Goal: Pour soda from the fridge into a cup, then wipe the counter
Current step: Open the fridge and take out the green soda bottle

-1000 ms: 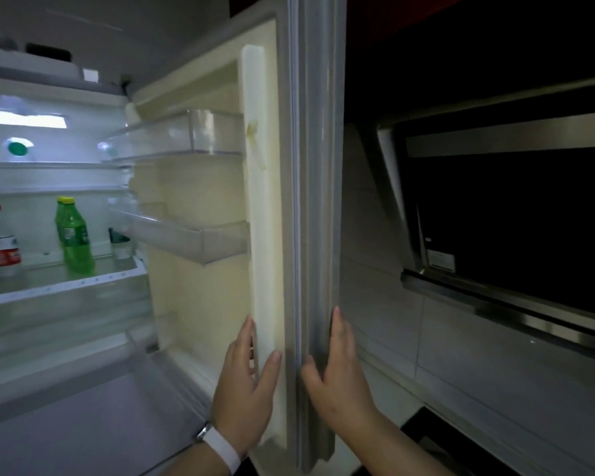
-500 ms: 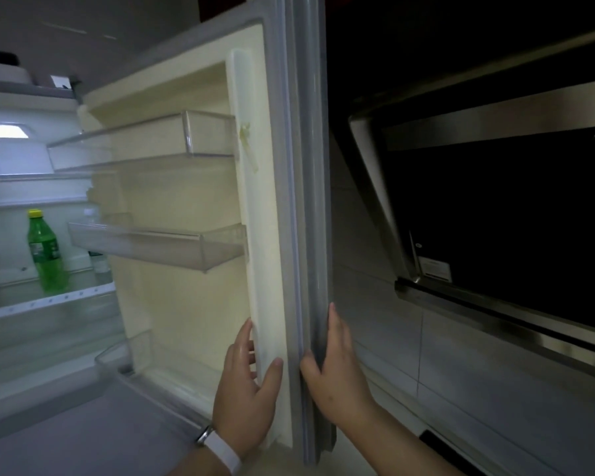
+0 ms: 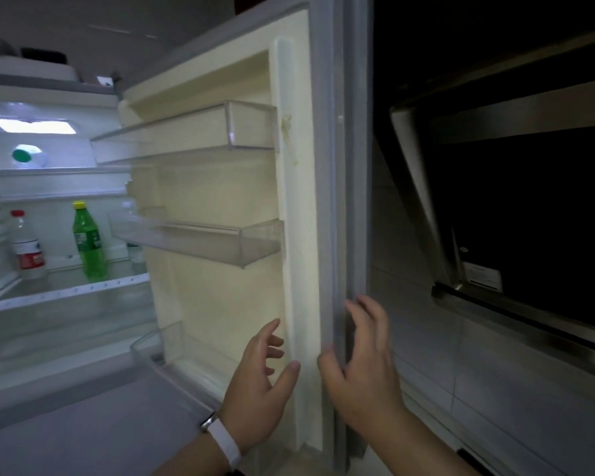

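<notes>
I can't read the blurred labels on the green bottle [image 3: 89, 241] or clear bottle [image 3: 26, 245] | small jar [image 3: 137, 254] half hidden behind door shelf [image 3: 200, 242] | my right forearm [image 3: 423, 444] cut off by bottom edge | range hood [image 3: 516, 207] cropped right.

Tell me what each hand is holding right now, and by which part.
Neither hand carries anything. The left hand and the right hand are open on either side of the free edge of the fridge door, near its bottom; no closed grip shows.
</notes>
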Motion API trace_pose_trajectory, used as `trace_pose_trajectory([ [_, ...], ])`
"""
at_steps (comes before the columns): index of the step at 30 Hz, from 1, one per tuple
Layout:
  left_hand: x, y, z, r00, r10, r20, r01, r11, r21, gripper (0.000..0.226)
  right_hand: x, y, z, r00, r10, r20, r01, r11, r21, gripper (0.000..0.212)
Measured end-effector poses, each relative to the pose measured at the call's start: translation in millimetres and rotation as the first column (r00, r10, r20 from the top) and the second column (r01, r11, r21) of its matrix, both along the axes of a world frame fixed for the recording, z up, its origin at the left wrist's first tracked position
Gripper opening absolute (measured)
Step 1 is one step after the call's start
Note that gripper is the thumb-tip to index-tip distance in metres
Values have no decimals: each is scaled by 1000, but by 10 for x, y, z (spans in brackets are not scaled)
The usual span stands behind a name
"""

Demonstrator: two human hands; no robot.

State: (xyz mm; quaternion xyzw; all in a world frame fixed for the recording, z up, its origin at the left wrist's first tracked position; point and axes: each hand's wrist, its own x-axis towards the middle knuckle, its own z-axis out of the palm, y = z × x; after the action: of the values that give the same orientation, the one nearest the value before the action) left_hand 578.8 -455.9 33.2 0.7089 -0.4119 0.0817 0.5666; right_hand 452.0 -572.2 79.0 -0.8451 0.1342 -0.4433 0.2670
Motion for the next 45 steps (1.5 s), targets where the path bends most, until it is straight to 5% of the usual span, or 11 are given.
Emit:
trace_pose_trajectory([
  [5,393,561,23,995,99,-9,-98,991,87,51,351,484,122,978,202,43,-181,940,-288,41],
  [9,920,1224,12,964,259,64,-266,948,175,14,874,819,99,949,254,-185,-311,841,-442,37],
  [14,1654,2146,-70,902,405,148,-431,847,311,8,1700,1225,38,856,191,-481,-438,762,-477,42],
  [16,1943,2495,-96,897,410,165,-440,789,428,9,2025,1427,22,802,156,-576,-479,744,-466,39],
  [20,2531,3046,-115,895,399,198,-436,693,574,58,2730,1845,-36,722,177,-669,-526,768,-365,30],
  [26,3283,3589,-98,894,384,230,-422,553,718,37,3688,2302,-129,678,149,-720,-514,797,-319,40],
  [31,3737,3867,178,888,362,283,-446,528,723,49,4268,2517,19,659,119,-743,-477,830,-290,44],
  [45,4784,3664,661,842,418,340,-526,500,688,39,5737,2494,251,635,192,-749,-445,882,-152,43],
])
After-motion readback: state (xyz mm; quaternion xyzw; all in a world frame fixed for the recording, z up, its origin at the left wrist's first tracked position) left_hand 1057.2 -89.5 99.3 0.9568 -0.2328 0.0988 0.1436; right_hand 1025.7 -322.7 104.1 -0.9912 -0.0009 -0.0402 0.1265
